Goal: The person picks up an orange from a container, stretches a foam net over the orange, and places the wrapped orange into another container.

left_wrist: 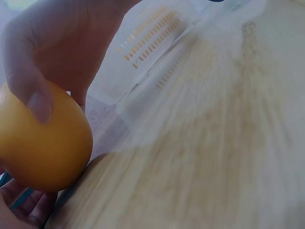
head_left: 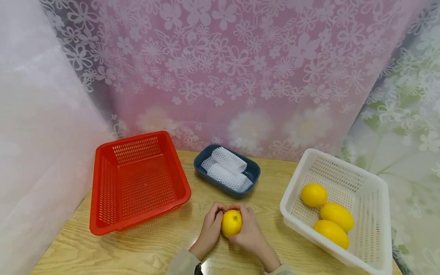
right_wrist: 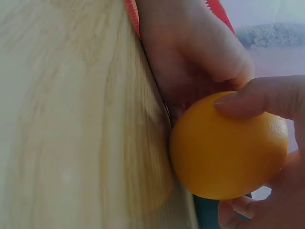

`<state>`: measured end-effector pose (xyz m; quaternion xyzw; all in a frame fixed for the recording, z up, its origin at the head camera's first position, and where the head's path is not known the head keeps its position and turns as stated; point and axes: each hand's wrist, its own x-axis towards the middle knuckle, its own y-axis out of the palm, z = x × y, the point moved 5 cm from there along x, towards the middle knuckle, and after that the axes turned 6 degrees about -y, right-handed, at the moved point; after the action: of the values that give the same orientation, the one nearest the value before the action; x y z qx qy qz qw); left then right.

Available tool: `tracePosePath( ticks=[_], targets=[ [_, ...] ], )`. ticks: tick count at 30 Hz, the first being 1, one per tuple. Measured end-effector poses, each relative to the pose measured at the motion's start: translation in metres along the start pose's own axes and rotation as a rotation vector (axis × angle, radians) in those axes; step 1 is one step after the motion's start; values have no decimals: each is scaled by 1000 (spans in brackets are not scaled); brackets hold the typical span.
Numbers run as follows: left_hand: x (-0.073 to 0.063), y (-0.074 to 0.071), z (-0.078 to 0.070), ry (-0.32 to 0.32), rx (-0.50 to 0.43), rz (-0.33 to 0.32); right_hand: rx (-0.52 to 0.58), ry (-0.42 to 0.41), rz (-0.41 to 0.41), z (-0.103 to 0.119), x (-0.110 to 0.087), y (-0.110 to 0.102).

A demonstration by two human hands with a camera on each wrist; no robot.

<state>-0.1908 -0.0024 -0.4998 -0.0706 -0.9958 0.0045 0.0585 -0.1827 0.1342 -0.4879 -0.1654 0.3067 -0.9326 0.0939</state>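
Note:
Both hands hold one orange [head_left: 232, 224] just over the table, its star-shaped green stem end facing up. My left hand [head_left: 211, 228] curls around the fruit's left side. From the right, my right hand [head_left: 250, 231] grips it, and in the right wrist view the right thumb lies across the orange [right_wrist: 228, 148]. In the left wrist view, part of the orange [left_wrist: 45, 143] is cut off by the frame edge. Beyond the hands stands a dark blue tray [head_left: 256, 179] with several white foam net sleeves [head_left: 228, 168] in it.
At the left stands a red plastic basket [head_left: 139, 221] with nothing visible inside. A white basket [head_left: 372, 183] at the right contains three yellow-orange fruits [head_left: 337, 216]. All sit on a wooden table [head_left: 137, 248], with a pink flowered curtain [head_left: 237, 68] behind.

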Motion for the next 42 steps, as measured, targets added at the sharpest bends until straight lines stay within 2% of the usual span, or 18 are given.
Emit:
tracePosePath(
  ticks=[6,8,14,17,22,27,30,34,37,42],
  targets=[
    [8,2,32,-21,30,-11,83,-7,24,-10,-2,4],
    [9,3,36,-17,44,6,124,-18,41,-15,-1,5],
    [6,8,39,-5,99,148,308,-119,97,-29,-2,10],
    [4,10,39,3,134,193,362,-175,109,-37,-4,13],
    [4,12,38,10,211,180,427,-229,125,-43,-5,12],
    [4,11,35,16,193,167,566,-337,155,-41,-5,9],
    [4,9,35,21,161,163,670,-378,98,-42,-5,5],
    [3,9,33,39,160,161,743,-347,-86,-45,-5,-5],
    [3,10,32,52,170,162,710,-316,-211,-44,-5,-11],
    [3,11,33,77,166,174,622,-257,-351,-31,1,-20]
  ],
)
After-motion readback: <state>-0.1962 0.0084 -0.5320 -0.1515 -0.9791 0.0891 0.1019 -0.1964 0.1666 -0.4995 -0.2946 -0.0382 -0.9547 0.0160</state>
